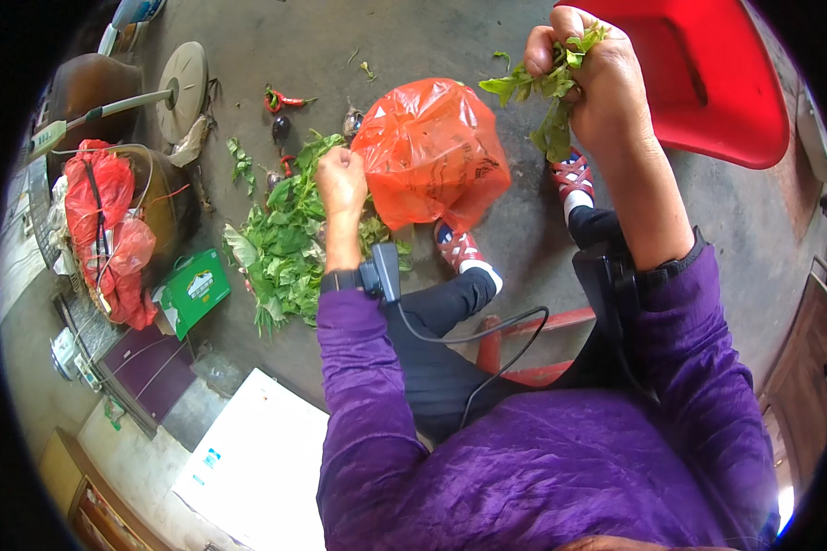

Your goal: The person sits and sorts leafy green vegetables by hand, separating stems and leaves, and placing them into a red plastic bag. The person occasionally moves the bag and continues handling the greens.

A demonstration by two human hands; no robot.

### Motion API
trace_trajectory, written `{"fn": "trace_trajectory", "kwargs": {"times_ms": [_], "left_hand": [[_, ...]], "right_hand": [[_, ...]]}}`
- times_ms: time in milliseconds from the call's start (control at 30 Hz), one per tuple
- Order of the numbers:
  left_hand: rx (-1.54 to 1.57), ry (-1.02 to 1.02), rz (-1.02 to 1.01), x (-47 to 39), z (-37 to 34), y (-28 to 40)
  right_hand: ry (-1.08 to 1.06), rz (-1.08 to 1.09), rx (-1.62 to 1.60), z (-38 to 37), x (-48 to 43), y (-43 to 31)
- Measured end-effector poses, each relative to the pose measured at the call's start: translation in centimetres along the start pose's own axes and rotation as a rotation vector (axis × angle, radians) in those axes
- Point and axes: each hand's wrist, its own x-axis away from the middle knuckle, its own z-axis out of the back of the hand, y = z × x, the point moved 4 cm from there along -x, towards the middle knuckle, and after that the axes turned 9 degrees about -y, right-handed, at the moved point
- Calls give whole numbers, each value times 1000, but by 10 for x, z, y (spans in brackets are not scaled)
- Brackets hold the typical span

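In my right hand point(606, 76), raised at the upper right, is a small bunch of leafy greens point(555, 86) gripped in the curled fingers. My left hand point(342, 180) pinches the left edge of an orange-red plastic bag point(434, 151). The bag bulges on the floor in front of my feet and bears dark print; its contents are hidden. Under and beside my left wrist lies a heap of green leafy vegetables point(286, 241). Beyond the heap are red chili peppers point(289, 101) and a dark eggplant point(280, 129). Another eggplant point(352, 122) touches or nearly touches the bag.
A large red plastic object point(730, 89) stands at the upper right. On the left are a fan's round base point(182, 93), a bundle of red plastic bags point(103, 227) and a green carton point(196, 289). A white surface point(262, 461) is at lower left. Cables hang from wrist devices.
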Motion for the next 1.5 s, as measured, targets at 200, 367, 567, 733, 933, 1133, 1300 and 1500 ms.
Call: {"fn": "trace_trajectory", "kwargs": {"times_ms": [200,367,567,733,933,1133,1300,1500], "left_hand": [[-25,-5,36,27,22,34],[-75,-38,-17,27,23,60],[249,-53,-15,35,21,77],[438,-97,15,38,32,87],[494,-135,71,54,50,100],[563,-74,41,72,78,125],[563,-37,63,81,95,133],[674,11,34,92,104,131]], "right_hand": [[-22,10,-19,-4,-2,0],[14,-8,5,-3,-2,1],[4,-8,49,-3,-2,2],[29,-23,52,-2,-1,1],[17,-45,91,-5,-2,4],[2,-35,86,-6,0,4],[-8,-20,117,-7,1,5],[57,-119,25,-8,-1,9]]}}
